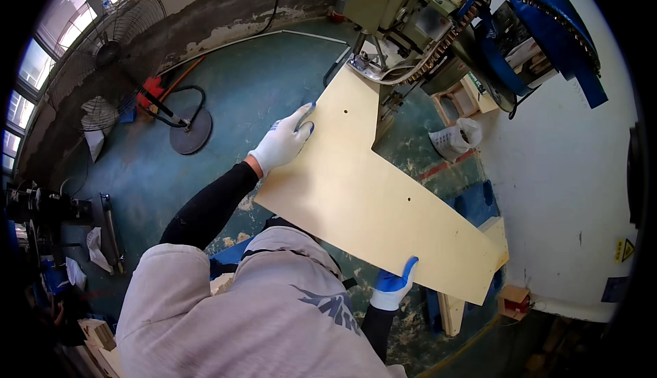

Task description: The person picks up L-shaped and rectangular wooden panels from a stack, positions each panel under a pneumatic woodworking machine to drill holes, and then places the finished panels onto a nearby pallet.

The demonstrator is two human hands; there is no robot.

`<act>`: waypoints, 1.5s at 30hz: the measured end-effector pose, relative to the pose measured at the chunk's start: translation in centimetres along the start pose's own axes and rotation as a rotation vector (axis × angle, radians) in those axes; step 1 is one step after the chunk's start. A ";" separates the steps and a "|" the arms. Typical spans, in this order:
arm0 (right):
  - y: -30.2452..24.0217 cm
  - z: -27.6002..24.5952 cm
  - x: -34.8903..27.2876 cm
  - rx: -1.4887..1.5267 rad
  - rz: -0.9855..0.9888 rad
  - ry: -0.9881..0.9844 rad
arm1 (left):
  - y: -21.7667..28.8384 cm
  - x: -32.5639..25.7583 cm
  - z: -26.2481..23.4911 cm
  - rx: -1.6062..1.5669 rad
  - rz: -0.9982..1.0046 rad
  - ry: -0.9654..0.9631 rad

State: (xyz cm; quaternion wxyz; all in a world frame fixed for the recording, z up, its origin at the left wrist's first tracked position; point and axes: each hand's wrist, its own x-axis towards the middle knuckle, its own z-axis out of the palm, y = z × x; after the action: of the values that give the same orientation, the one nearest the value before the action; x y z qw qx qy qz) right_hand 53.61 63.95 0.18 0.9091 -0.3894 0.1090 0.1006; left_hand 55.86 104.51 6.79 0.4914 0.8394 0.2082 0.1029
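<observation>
A large L-shaped plywood panel with small dark holes lies across the space in front of me. Its narrow far end reaches the worktable of a green machine. My left hand, in a white and blue work glove, grips the panel's left edge, thumb apart from the fingers. At the near edge, my right hand, gloved the same way, holds the panel from beneath, with its blue thumb up against the edge. The fingers under the panel are hidden. The panel's right end overlaps light wooden pieces.
A standing fan is at the left. A blue reel guard and a curved feed strip hang at the upper right. Beyond the panel are a white sack and a wooden box. A white wall bounds the right.
</observation>
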 end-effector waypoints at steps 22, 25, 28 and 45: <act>6.9 11.6 9.3 0.051 -0.072 0.254 | -7.3 19.1 -2.0 0.089 0.231 -0.114; 6.4 10.4 7.9 0.046 -0.030 0.007 | -9.5 19.2 -1.7 0.166 0.277 -0.123; 7.3 11.2 7.1 0.046 -0.060 0.098 | -6.0 17.6 -3.5 0.183 0.235 -0.143; 8.4 8.6 6.1 0.019 -0.052 0.174 | -3.0 15.4 -6.2 0.188 -0.095 -0.432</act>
State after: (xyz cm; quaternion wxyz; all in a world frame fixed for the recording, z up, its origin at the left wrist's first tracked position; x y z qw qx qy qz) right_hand 58.20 76.50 -1.49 0.9021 -0.3906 0.1785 0.0419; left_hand 66.51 117.65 6.77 0.4487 0.8732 0.1460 -0.1220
